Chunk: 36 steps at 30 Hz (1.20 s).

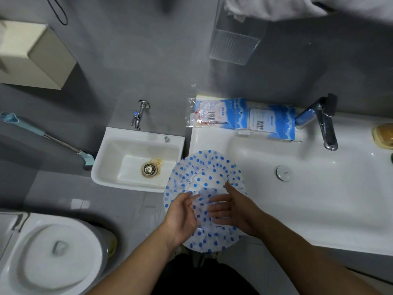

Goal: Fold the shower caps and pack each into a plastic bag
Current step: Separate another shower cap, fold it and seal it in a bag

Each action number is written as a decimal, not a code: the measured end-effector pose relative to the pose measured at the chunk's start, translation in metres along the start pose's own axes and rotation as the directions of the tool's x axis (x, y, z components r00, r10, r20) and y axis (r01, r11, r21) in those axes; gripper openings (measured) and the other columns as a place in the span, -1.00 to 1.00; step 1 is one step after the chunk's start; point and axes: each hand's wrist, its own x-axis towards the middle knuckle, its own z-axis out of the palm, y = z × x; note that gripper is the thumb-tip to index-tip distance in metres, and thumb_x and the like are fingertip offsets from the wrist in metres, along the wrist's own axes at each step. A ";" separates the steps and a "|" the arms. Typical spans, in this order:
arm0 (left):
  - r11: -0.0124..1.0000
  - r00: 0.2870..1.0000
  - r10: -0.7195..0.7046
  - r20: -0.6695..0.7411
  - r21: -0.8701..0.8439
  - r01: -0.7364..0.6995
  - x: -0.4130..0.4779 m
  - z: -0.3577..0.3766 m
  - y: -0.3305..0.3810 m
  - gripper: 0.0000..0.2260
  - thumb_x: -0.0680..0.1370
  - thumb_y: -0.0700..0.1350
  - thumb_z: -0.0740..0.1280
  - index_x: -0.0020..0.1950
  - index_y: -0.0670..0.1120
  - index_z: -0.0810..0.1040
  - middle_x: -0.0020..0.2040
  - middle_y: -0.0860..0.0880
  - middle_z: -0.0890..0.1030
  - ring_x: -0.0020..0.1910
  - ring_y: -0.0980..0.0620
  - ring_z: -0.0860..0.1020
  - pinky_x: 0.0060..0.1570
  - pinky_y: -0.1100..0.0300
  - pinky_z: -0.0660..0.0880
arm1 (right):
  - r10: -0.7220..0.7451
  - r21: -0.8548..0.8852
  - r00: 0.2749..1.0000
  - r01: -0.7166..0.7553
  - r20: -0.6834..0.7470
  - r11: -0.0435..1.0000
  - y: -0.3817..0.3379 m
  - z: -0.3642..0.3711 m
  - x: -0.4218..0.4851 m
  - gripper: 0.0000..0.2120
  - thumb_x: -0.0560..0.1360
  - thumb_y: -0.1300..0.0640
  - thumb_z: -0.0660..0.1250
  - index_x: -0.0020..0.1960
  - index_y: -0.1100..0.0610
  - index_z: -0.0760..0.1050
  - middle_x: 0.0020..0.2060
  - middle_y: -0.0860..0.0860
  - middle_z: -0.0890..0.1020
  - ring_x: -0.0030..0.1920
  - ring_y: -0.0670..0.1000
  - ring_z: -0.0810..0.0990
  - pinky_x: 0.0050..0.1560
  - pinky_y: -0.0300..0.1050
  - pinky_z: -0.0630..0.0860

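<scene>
A white shower cap with blue dots (204,173) is spread out wide over the left edge of the big white washbasin (319,209). My left hand (182,216) grips the cap at its lower left, fingers curled into the plastic. My right hand (231,209) lies on the cap's middle with the fingers spread and partly inside the opening. On the basin's back ledge lie two plastic bags with blue printed cards: one (209,113) at the left, another (272,122) to its right.
A small low sink (119,173) with a wall tap (139,116) stands left of the cap. A dark faucet (325,122) rises at the big basin's back right, a soap dish (383,135) beyond it. A toilet (51,252) sits bottom left.
</scene>
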 end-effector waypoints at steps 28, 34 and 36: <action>0.880 0.987 0.000 -0.161 0.468 0.077 -0.007 0.013 0.030 -0.62 0.59 0.17 0.23 0.27 -0.03 0.57 -0.01 -0.17 0.55 -0.06 -0.07 0.52 0.02 -0.08 0.59 | -0.297 -0.688 0.883 0.470 0.365 0.553 -0.010 0.016 0.008 -0.77 0.54 0.21 0.33 0.17 0.08 0.63 -0.33 -0.28 0.60 -0.32 -0.35 0.54 -0.18 -0.42 0.39; 0.909 0.997 0.070 -0.023 0.414 -0.054 -0.021 0.049 0.058 -0.72 0.61 0.01 0.26 0.24 -0.10 0.57 -0.10 -0.19 0.60 -0.10 -0.09 0.62 0.04 -0.16 0.61 | -0.516 -0.597 0.835 0.516 0.190 0.615 -0.031 0.001 0.004 -0.73 0.49 0.31 0.31 0.04 0.04 0.68 -0.17 -0.09 0.69 -0.32 -0.23 0.61 -0.19 -0.38 0.49; 0.837 0.979 0.203 -0.002 0.519 -0.172 -0.019 0.080 0.071 -0.76 0.64 -0.08 0.23 0.20 -0.15 0.57 -0.10 -0.19 0.61 -0.16 -0.06 0.63 -0.10 0.01 0.66 | -0.570 -0.510 0.821 0.506 0.036 0.696 -0.046 -0.016 0.002 -0.71 0.46 0.32 0.33 -0.04 -0.02 0.70 -0.13 -0.06 0.72 -0.23 -0.22 0.64 -0.11 -0.34 0.51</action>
